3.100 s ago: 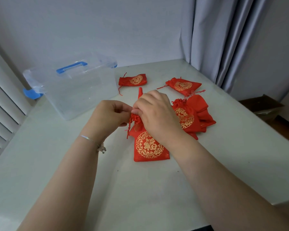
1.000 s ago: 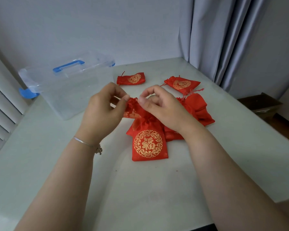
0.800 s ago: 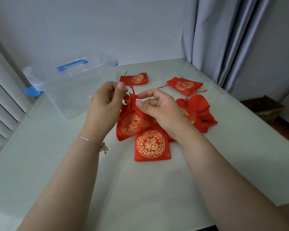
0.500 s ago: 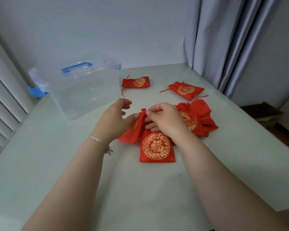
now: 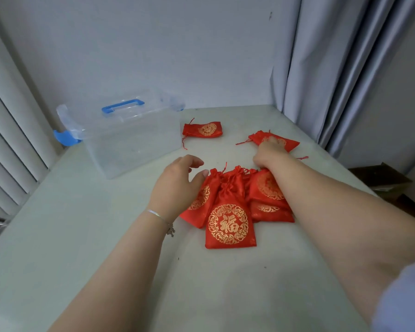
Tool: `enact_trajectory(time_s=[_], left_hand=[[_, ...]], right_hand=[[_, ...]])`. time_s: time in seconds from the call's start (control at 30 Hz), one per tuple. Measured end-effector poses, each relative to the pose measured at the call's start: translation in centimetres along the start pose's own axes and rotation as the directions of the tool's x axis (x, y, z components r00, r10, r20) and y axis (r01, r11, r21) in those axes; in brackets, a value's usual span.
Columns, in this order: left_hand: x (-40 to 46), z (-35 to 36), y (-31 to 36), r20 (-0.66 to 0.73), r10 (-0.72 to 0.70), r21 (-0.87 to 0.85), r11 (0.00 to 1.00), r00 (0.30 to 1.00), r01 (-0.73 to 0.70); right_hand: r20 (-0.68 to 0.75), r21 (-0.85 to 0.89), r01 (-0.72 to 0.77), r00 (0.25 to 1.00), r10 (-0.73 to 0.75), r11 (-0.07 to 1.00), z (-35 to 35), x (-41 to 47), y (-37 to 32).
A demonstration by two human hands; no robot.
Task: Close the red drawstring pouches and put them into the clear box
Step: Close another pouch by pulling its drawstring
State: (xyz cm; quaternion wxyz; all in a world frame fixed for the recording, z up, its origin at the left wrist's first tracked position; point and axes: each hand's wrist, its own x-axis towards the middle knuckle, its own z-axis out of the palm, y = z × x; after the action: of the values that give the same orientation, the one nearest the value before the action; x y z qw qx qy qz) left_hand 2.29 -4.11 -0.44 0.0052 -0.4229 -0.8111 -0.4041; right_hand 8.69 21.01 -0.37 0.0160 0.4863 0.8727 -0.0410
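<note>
Several red drawstring pouches with gold emblems lie on the pale table. A pile sits in the middle: a front pouch [image 5: 229, 224] with its neck drawn tight, a second pouch [image 5: 197, 209] to its left and a third pouch [image 5: 266, 188] on the right. My left hand [image 5: 177, 183] hovers with relaxed fingers over the left one, holding nothing. My right hand [image 5: 270, 153] reaches beyond the pile, its fingers resting on a far right pouch [image 5: 289, 143]. Another pouch [image 5: 203, 129] lies alone beside the clear box [image 5: 130, 144], which stands open at the back left and looks empty.
The box has a blue handle [image 5: 122, 107] and a blue latch [image 5: 66, 137]. Grey curtains [image 5: 333, 68] hang at the right, white slats [image 5: 5, 140] at the left. A cardboard box [image 5: 381, 178] sits on the floor past the table's right edge.
Both hands let go of the pouch they were closing; it lies in the pile. My right hand has moved out to the far right pouch and my left hand has lifted off.
</note>
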Motion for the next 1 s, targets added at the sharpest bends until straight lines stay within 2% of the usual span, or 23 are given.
enact_trajectory(time_s=[0.07, 0.13, 0.27, 0.33, 0.4, 0.5, 0.57, 0.67, 0.73, 0.87, 1.0], left_hand=[[0.0, 0.1, 0.0, -0.017, 0.013, 0.011, 1.0, 1.0, -0.013], [0.0, 0.2, -0.1, -0.03, 0.014, 0.01, 1.0, 0.999, -0.013], [0.2, 0.2, -0.2, -0.054, -0.008, -0.02, 1.0, 0.998, 0.007], [0.2, 0.2, -0.2, -0.081, -0.012, -0.028, 1.0, 0.997, 0.01], [0.2, 0.1, -0.1, -0.109, -0.006, -0.028, 1.0, 0.994, 0.003], [0.3, 0.1, 0.0, -0.111, -0.034, -0.043, 0.999, 0.993, 0.029], [0.3, -0.1, 0.3, -0.079, -0.079, -0.091, 0.993, 0.994, 0.072], [0.2, -0.4, 0.9, 0.001, -0.106, -0.223, 0.969, 0.994, 0.104], [-0.1, -0.7, 1.6, 0.059, -0.079, -0.392, 0.915, 0.995, 0.096], [-0.4, -1.2, 3.0, 0.066, -0.067, -0.735, 0.671, 0.996, 0.094], [-0.1, -1.7, 2.9, -0.005, -0.316, -0.808, 0.56, 0.949, 0.182]], right_hand=[[0.06, 0.039, -0.04, 0.998, 0.037, 0.998, 0.5, 0.7, 0.5], [0.049, 0.086, -0.059, 0.997, 0.055, 0.995, 1.1, 1.1, 0.6], [-0.054, 0.098, -0.019, 0.998, 0.025, 0.995, 1.6, 0.9, 0.3], [-0.114, 0.179, -0.002, 0.993, 0.022, 0.984, 1.3, 0.6, 0.0], [-0.209, 0.319, 0.091, 0.978, -0.023, 0.944, 0.8, 0.4, -0.2], [-0.255, 0.556, 0.223, 0.963, -0.091, 0.801, -1.0, -2.1, -1.2], [-0.26, 0.723, 0.295, 0.954, -0.149, 0.625, -2.5, -5.1, -2.1], [-0.322, 0.832, 0.403, 0.911, -0.258, 0.383, -4.1, -10.0, -3.4], [-0.371, 0.817, 0.478, 0.864, -0.339, 0.324, -3.8, -12.3, -4.2], [-0.39, 0.739, 0.586, 0.774, -0.499, 0.331, -1.9, -15.7, -5.1], [-0.402, 0.576, 0.696, 0.698, -0.592, 0.43, -0.9, -17.4, -5.5]])
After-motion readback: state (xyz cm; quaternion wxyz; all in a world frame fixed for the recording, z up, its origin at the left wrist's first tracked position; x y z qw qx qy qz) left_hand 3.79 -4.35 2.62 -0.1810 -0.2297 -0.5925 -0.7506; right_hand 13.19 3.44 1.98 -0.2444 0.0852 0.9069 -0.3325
